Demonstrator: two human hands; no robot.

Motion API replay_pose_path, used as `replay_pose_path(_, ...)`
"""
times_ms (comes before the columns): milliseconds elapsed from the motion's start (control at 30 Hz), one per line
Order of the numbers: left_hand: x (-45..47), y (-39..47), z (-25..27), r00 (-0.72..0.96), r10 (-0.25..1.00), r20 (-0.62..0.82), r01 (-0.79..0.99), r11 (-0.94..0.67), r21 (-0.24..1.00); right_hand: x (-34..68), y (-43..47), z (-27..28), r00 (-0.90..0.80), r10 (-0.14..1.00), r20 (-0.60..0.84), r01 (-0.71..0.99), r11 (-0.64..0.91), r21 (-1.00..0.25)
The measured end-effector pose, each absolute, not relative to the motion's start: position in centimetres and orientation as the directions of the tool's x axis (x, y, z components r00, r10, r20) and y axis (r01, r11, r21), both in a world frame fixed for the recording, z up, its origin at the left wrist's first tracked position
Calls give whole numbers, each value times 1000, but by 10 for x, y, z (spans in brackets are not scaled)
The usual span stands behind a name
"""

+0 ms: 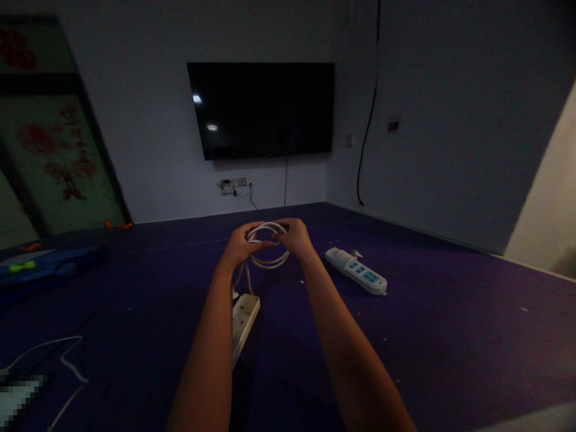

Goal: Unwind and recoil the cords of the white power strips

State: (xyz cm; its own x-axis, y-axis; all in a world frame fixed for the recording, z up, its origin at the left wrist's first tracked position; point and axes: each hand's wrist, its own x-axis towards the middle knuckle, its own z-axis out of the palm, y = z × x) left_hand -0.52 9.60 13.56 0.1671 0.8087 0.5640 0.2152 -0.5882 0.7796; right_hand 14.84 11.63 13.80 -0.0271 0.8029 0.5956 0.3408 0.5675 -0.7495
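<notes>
Between my two hands is a white cable (271, 264) gathered into a round coil. My left hand (240, 243) grips the coil's left side, its thumb pointing inward. My right hand (294, 235) closes on the upper right side of the same loops. From the coil, cable strands hang down to a white power strip (246, 312) on the floor, partly hidden behind my left forearm. To the right lies a second white power strip (366, 278) with blue sockets, its own cord wrapped around one end.
The floor (441, 324) is dark purple with small white scraps. A thin white cord (72, 360) and a pixelated patch are at lower left. Blue cloth (67, 264) lies at far left. A television (265, 111) hangs on the wall; a black cable (369, 120) dangles right of it.
</notes>
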Motion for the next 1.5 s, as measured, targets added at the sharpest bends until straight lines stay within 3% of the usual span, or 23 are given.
replay_pose_path(167, -6, 107, 131, 67, 710, 701, 404, -662, 631, 137, 105, 147, -31, 796, 604, 419, 559, -715)
replay_pose_path(333, -7, 110, 128, -100, 614, 783, 597, -592, 541, 126, 98, 154, -35, 855, 518, 64, 519, -853)
replay_pose_path(500, -4, 108, 129, -77, 598, 797, 572, -629, 527, 130, 92, 158, 7, 927, 375, -272, 362, -892)
replay_pose_path(567, -2, 107, 129, -69, 629, 774, 543, -627, 558, 138, 92, 157, -34, 947, 319, -333, 290, -897)
replay_pose_path(767, 6, 102, 132, -54, 687, 725, 467, -625, 626, 160, 103, 147, -120, 954, 274, -163, 253, -954)
replay_pose_path(933, 5, 94, 137, 19, 717, 696, 400, -644, 652, 164, 109, 141, -195, 930, 313, -310, 244, -919)
replay_pose_path(1167, 3, 94, 137, 107, 722, 683, 380, -665, 643, 170, 112, 137, -288, 921, 263, -326, 164, -931)
replay_pose_path(1367, 1, 94, 140, 179, 754, 633, 380, -646, 662, 169, 114, 138, -195, 937, 290, -337, 213, -917)
replay_pose_path(1500, 9, 90, 144, 77, 743, 665, 497, -607, 620, 161, 112, 141, -124, 943, 310, -316, 259, -913)
